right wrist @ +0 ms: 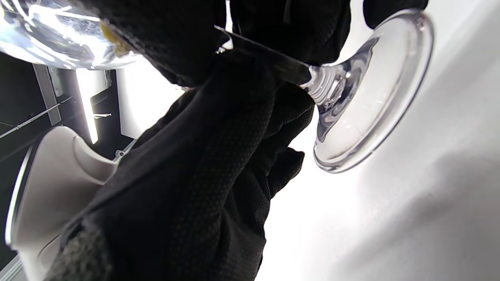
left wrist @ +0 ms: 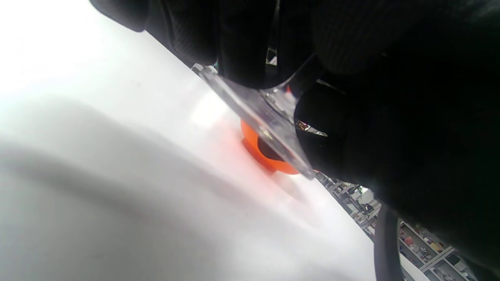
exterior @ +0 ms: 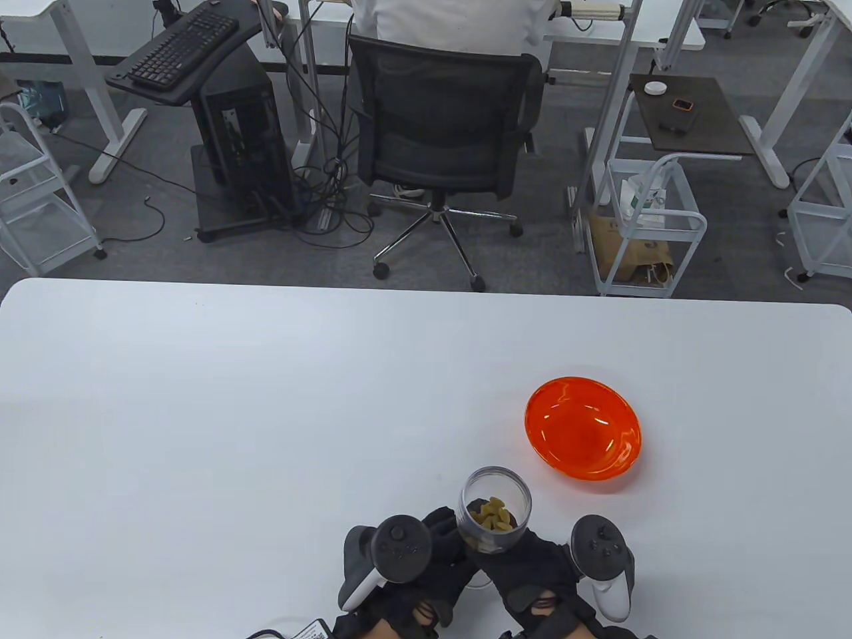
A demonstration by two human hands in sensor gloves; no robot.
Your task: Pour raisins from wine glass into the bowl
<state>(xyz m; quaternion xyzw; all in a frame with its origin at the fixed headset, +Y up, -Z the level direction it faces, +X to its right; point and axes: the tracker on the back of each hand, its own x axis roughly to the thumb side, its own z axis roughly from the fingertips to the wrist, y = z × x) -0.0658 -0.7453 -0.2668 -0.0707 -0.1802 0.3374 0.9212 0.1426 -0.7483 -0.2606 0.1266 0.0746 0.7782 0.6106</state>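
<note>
A clear wine glass with yellowish raisins in it stands upright near the table's front edge. Both gloved hands grip it below its cup. My left hand holds it from the left and my right hand from the right. The right wrist view shows the stem between black fingers and the round foot just above the white table. In the left wrist view the foot shows edge-on. The empty orange bowl sits up and to the right of the glass and shows behind the foot.
The white table stretches to the left and back. Beyond its far edge are a black office chair, a keyboard stand and white carts.
</note>
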